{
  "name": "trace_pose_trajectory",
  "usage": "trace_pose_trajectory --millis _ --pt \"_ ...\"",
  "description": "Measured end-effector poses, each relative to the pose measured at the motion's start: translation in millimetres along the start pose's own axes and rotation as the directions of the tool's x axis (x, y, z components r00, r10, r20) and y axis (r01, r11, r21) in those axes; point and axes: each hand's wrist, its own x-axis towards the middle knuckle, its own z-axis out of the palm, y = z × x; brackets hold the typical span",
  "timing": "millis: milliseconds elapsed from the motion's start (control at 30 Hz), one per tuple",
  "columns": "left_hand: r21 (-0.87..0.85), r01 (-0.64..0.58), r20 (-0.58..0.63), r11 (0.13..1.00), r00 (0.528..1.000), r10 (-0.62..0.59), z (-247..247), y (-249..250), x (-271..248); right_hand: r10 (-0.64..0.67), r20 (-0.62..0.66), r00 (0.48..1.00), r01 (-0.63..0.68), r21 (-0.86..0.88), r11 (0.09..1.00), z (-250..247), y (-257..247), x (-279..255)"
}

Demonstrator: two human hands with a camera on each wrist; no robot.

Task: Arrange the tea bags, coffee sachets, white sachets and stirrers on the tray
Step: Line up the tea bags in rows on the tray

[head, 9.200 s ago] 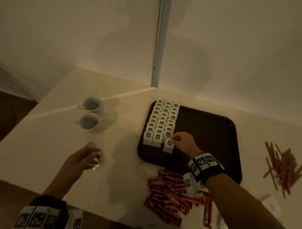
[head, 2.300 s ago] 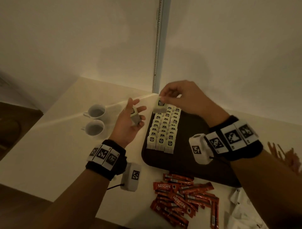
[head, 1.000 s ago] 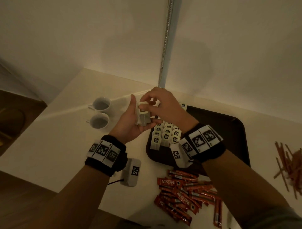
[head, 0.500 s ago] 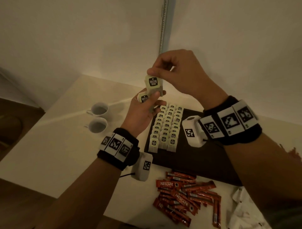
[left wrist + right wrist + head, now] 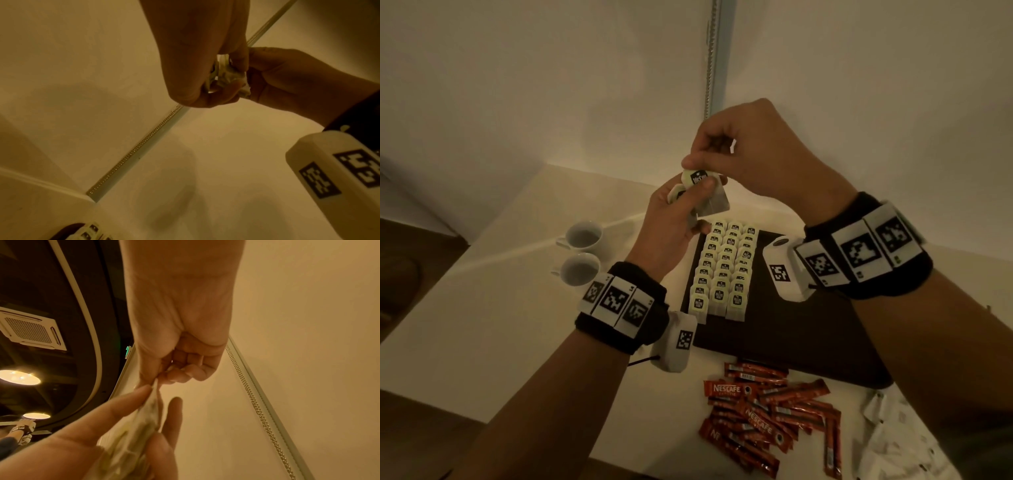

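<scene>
Both hands are raised above the far left corner of the dark tray (image 5: 808,329). My left hand (image 5: 674,219) cradles a small bunch of tea bags (image 5: 710,202) in its palm, with the thumb over a labelled tag (image 5: 698,178). My right hand (image 5: 739,154) pinches the top of one of those tea bags from above; the pinch also shows in the right wrist view (image 5: 154,382). Three neat columns of tea bags (image 5: 722,270) stand on the tray's left side. Red coffee sachets (image 5: 763,411) lie in a loose pile in front of the tray, white sachets (image 5: 893,431) at the lower right.
Two white cups (image 5: 582,253) stand on the table (image 5: 482,308) left of the tray. A wall with a vertical strip (image 5: 714,51) rises just behind the table. The tray's right half is bare. No stirrers are in view.
Over the last half second the hands stayed raised together; the right hand's pinched tea bag has come down against the bunch in the left palm.
</scene>
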Motion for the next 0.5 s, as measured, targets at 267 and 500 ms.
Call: trace_pose_trajectory --millis 267,500 --pt "0.137 -0.020 0.008 0.990 1.000 0.020 -3.2 -1.6 -3.1 0.054 -0.125 0.991 -0.053 0.014 0.999 1.1 7.4 -3.0" --pt "0.075 0.003 -0.029 0.997 1.000 -0.001 -0.8 -9.7 -4.9 0.042 -0.185 0.982 -0.036 0.038 0.999 4.8 8.8 -4.3"
